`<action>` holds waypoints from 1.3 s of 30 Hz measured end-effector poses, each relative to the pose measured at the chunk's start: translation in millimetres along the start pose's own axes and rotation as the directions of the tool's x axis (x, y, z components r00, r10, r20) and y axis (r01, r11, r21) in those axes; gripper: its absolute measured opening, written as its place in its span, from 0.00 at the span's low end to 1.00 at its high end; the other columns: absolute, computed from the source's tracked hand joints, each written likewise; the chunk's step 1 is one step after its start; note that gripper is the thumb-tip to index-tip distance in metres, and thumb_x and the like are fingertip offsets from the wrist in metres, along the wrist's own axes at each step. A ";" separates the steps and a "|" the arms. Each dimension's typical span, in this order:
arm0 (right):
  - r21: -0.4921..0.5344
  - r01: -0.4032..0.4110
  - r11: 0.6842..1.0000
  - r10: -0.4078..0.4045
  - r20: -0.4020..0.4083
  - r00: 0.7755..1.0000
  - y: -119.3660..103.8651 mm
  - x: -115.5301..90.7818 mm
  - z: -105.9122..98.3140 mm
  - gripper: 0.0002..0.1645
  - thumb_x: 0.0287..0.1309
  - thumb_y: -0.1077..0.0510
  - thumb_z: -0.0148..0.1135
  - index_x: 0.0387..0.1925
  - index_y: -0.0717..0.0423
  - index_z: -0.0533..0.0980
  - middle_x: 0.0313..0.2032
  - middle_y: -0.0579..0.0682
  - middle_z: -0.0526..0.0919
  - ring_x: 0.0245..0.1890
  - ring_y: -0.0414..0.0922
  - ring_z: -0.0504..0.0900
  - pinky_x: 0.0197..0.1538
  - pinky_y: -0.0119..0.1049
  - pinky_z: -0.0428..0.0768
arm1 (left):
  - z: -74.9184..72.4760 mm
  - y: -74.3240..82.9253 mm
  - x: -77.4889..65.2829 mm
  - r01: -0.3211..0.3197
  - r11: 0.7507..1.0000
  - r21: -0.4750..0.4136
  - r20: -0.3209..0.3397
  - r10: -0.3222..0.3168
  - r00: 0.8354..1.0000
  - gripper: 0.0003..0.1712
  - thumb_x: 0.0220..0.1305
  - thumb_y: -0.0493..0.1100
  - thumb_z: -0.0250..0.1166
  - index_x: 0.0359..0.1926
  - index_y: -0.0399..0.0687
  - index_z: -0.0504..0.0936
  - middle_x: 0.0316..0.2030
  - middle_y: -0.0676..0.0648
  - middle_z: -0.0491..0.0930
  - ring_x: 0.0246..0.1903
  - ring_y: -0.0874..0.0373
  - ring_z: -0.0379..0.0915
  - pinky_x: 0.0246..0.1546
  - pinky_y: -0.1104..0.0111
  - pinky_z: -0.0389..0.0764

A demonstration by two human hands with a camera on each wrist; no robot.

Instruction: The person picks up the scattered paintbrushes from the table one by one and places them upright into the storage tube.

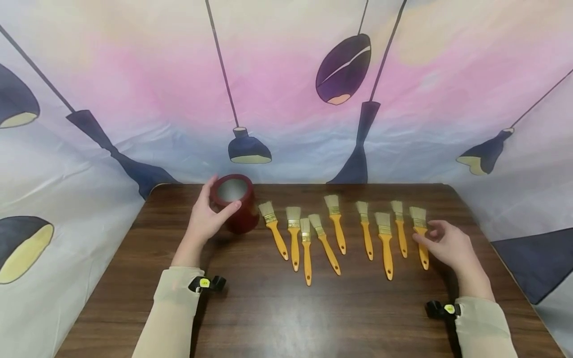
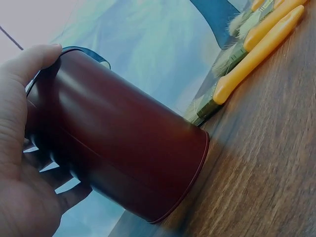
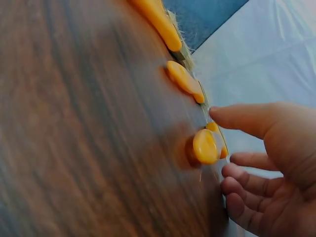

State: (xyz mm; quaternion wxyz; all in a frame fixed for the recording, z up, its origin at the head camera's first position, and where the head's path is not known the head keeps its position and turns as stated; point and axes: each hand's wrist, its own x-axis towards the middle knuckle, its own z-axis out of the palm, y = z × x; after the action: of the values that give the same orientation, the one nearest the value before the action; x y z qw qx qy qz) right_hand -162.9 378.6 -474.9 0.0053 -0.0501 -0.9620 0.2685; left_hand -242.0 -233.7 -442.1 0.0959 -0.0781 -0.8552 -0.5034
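A dark red cylindrical container (image 1: 243, 219) with a grey inside stands at the back left of the table. My left hand (image 1: 207, 216) grips it from the left, thumb near the rim and fingers round the far side; the left wrist view shows the container (image 2: 123, 133) up close. At the right end of a row of paintbrushes, my right hand (image 1: 454, 246) is around the handle of the last paintbrush (image 1: 421, 233). In the right wrist view its thumb and fingers stand apart on either side of that yellow handle (image 3: 205, 147), with gaps showing.
Several more yellow-handled paintbrushes, such as a wide paintbrush (image 1: 385, 248), lie between the hands, bristles pointing away. They rest on a dark wooden table (image 1: 277, 323). Behind its back edge hangs a cloth backdrop (image 1: 286, 99) printed with lamps.
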 end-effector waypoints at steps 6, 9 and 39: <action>-0.010 -0.060 0.998 0.061 0.009 0.998 -0.9 -0.8 0.5 0.53 0.71 0.32 0.68 0.68 0.77 0.71 0.46 0.69 0.86 0.45 0.67 0.84 0.47 0.65 0.81 | 1.7 -1.2 -2.5 -0.022 1.000 -0.021 -0.007 0.022 1.000 0.58 0.69 0.56 0.76 0.88 0.49 0.53 0.82 0.40 0.62 0.76 0.38 0.65 0.70 0.36 0.72; -0.005 -0.071 0.997 0.071 0.011 0.997 -2.1 0.0 0.8 0.51 0.71 0.33 0.69 0.66 0.77 0.73 0.43 0.66 0.87 0.41 0.63 0.85 0.45 0.62 0.83 | 1.9 -0.6 -1.5 -0.018 1.000 -0.020 -0.004 0.018 1.000 0.57 0.69 0.56 0.76 0.88 0.50 0.54 0.81 0.40 0.63 0.75 0.38 0.66 0.70 0.37 0.73; 0.089 -0.102 0.991 0.106 -0.037 0.994 -19.4 -0.6 1.9 0.41 0.80 0.40 0.59 0.69 0.75 0.72 0.59 0.76 0.82 0.54 0.72 0.81 0.49 0.64 0.82 | 9.9 -4.2 -0.8 -0.059 0.985 -0.160 0.001 0.060 0.998 0.52 0.68 0.47 0.78 0.86 0.56 0.60 0.80 0.45 0.64 0.73 0.43 0.67 0.72 0.38 0.72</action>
State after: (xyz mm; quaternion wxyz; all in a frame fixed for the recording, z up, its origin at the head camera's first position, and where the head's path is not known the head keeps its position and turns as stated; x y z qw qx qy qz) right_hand -164.2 361.1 -466.5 0.0135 -0.1055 -0.9451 0.3090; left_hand -243.0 -227.1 -450.5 0.1017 -0.1127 -0.8095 -0.5672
